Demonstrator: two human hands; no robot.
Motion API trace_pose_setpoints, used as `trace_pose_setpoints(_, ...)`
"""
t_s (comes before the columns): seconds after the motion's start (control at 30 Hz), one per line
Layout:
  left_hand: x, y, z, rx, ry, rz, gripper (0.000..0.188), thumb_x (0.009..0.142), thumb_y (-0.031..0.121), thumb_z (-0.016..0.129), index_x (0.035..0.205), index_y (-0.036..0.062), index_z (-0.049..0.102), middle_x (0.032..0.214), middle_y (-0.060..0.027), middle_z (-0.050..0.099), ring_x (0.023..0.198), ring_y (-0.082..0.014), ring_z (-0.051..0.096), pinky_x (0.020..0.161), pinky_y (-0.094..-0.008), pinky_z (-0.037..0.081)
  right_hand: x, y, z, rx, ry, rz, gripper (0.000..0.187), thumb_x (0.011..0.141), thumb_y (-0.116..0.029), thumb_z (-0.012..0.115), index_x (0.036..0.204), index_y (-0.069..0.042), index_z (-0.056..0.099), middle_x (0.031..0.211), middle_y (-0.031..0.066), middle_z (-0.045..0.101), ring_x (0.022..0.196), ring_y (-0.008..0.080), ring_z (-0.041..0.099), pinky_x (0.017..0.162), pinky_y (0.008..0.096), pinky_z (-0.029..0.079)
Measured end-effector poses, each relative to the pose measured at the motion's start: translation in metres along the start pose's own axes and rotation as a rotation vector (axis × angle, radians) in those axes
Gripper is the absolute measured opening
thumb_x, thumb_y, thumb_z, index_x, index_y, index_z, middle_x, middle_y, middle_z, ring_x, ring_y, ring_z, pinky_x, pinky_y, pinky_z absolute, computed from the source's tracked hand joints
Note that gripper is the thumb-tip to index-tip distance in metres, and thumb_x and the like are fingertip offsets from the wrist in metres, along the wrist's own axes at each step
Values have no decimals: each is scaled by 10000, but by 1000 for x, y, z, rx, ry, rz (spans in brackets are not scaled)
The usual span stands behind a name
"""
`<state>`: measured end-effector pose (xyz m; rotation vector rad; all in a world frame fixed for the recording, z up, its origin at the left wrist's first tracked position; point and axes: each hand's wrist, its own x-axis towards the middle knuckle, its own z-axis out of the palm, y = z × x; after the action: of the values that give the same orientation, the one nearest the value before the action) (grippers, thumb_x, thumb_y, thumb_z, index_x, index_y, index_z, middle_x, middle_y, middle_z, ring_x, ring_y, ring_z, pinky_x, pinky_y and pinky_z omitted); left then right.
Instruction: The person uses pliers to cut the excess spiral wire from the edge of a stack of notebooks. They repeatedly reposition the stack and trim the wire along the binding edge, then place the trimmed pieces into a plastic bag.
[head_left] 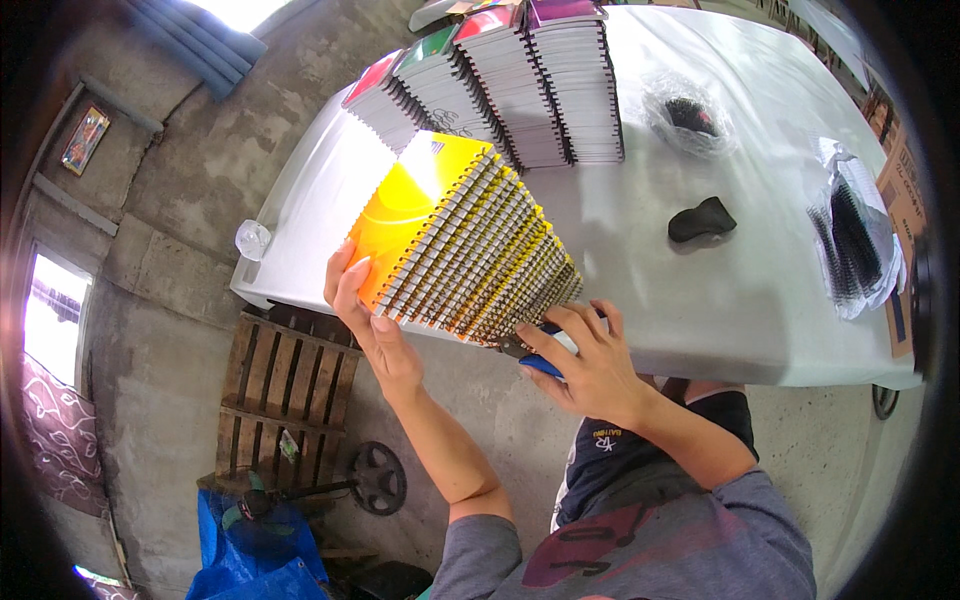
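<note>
A tall stack of spiral-bound notebooks with a glossy yellow-orange cover on top (415, 200) stands at the table's near edge, its coil spines facing me. Against the stack's left corner rests my left hand (365, 310), fingers apart and stretched along the cover's edge, thumb by the spine side. My right hand (585, 355) is closed around blue-handled pliers (541, 364). The dark jaws of the pliers touch or nearly touch the coil ends low on the stack's right side; whether they grip a wire cannot be made out.
Behind stand several stacks of black-coiled notebooks (575, 100). Rightward on the white-covered table (650, 290) lie a black object (701, 220), a clear bag with dark coils (690, 115), black coils in plastic (850, 245) and a cardboard box (900, 200). A wooden pallet (285, 385) stands lower left.
</note>
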<state>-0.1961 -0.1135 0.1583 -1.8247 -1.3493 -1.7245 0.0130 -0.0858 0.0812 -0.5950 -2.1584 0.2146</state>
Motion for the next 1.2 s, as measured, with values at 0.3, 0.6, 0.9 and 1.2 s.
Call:
trace_pose_setpoints(0.3,0,1,1,-21,11,-4,486,944,471,333,1231,85,405,1339,-157,314,1257,-266,320,1034,-413,295,3,-3,1,40,-88,-5,411,792,-326,646,1161,-168,560,1033,66,514,936,222,514,803,388,369)
trace_pose_setpoints(0.6,-1,0,0,-2,2,19,499,933,492,343,1257,116,392,1343,-165,336,1255,-262,350,1048,-415,301,-4,-13,4,1024,-333,575,357,830,-291,608,1141,-128,541,933,92,562,813,276,564,686,366,441)
trace_pose_setpoints(0.9,-1,-5,0,-1,31,3,510,924,506,359,1254,119,392,1352,-167,323,1255,-271,351,1050,-426,303,-10,0,1,51,-27,81,427,776,-326,649,1158,-168,539,1059,76,493,966,241,502,835,454,350)
trace_pose_setpoints(1.2,-2,-5,-1,-16,26,-31,508,920,506,370,1254,123,388,1355,-157,320,1260,-271,351,1050,-428,321,-4,5,9,-45,30,-67,419,765,-322,652,1148,-178,562,1051,61,510,954,224,499,816,455,330)
